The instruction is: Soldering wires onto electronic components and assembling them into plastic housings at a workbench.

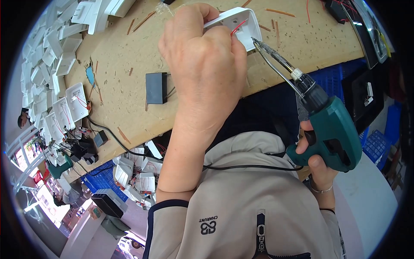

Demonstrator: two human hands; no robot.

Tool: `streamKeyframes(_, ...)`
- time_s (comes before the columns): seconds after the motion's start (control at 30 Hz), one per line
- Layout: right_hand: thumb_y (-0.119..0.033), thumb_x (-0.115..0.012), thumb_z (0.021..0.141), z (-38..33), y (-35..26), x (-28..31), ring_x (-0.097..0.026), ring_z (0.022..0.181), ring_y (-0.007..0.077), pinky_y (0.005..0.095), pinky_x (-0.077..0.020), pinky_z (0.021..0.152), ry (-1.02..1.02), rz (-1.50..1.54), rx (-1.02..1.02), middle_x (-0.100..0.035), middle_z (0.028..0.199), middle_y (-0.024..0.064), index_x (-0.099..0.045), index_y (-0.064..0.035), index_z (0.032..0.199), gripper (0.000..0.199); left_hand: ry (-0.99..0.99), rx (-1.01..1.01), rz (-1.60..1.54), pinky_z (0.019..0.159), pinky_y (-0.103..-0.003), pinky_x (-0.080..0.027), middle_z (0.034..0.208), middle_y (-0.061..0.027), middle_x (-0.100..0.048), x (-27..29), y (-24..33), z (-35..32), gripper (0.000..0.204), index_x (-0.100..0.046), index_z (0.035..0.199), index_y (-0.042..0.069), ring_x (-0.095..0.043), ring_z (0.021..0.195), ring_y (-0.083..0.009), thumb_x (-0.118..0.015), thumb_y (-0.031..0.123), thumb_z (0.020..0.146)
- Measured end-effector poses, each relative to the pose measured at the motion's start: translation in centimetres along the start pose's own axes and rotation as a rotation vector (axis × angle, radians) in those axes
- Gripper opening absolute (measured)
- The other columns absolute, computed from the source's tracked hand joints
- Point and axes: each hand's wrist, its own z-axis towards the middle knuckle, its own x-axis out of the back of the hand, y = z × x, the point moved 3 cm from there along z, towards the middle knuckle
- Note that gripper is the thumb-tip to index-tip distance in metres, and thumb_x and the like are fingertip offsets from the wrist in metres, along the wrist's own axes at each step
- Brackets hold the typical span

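A white plastic housing (253, 26), its open side showing, is held at the far edge of the cardboard-topped table by my left hand (202, 56). Its fingers curl around the near-left side, and their tips are partly hidden. A thin red wire (238, 26) runs out of the housing beside those fingers. My right hand (318, 167) grips a green soldering gun (338, 134) by its handle, a finger near the black trigger. The gun's metal tip points up and left and meets the housing's near right edge in this view; whether it touches, I cannot tell.
A dark rectangular block (155, 88) with leads lies left of my wrist. White housings (51, 56) are heaped at the left, with several wired ones (77, 101) nearby. A black cord (246, 166) crosses my front. Copper-coloured strips (144, 21) litter the table (116, 56).
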Motion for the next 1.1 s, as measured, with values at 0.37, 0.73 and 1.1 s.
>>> streamKeyframes(0.37, -0.033, -0.070, 0.070, 0.9, -0.2, -0.5, -0.056, 0.065, 0.0130, 0.0236, -0.0455, 0.055, -0.002, 0.045, -0.021, -0.056, 0.101, 0.0197, -0.043, 0.0077, 0.113, 0.065, -0.008, -0.075, 0.103, 0.069, -0.034, -0.038, 0.083, -0.0101, -0.054, 0.0, 0.7, 0.3, 0.007, -0.063, 0.066, -0.001, -0.050, 0.076, -0.0246, -0.059, 0.003, 0.061)
streamKeyframes(0.73, -0.033, -0.070, 0.070, 1.9, -0.8, -1.4, -0.055, 0.063, 0.0130, 0.0235, -0.0446, 0.053, 0.018, 0.009, -0.067, -0.055, 0.098, 0.0188, -0.040, 0.0062, 0.116, 0.067, -0.005, -0.082, 0.154, 0.072, -0.034, -0.037, 0.084, -0.0095, -0.054, -0.3, 0.7, 0.2, 0.008, -0.063, 0.066, -0.001, -0.049, 0.079, -0.0244, -0.060, 0.004, 0.061)
streamKeyframes(1.1, -0.014, -0.071, 0.070, 2.1, -1.3, -1.1, -0.053, 0.067, 0.0104, 0.0211, -0.0443, 0.056, -0.032, 0.063, -0.041, -0.056, 0.097, 0.0118, -0.052, 0.0034, 0.105, 0.043, -0.211, 0.122, 0.014, 0.074, -0.039, -0.040, 0.093, -0.0140, -0.053, 0.3, 0.0, 0.7, 0.024, -0.058, 0.089, 0.003, -0.050, 0.084, -0.0322, -0.062, 0.010, 0.067)
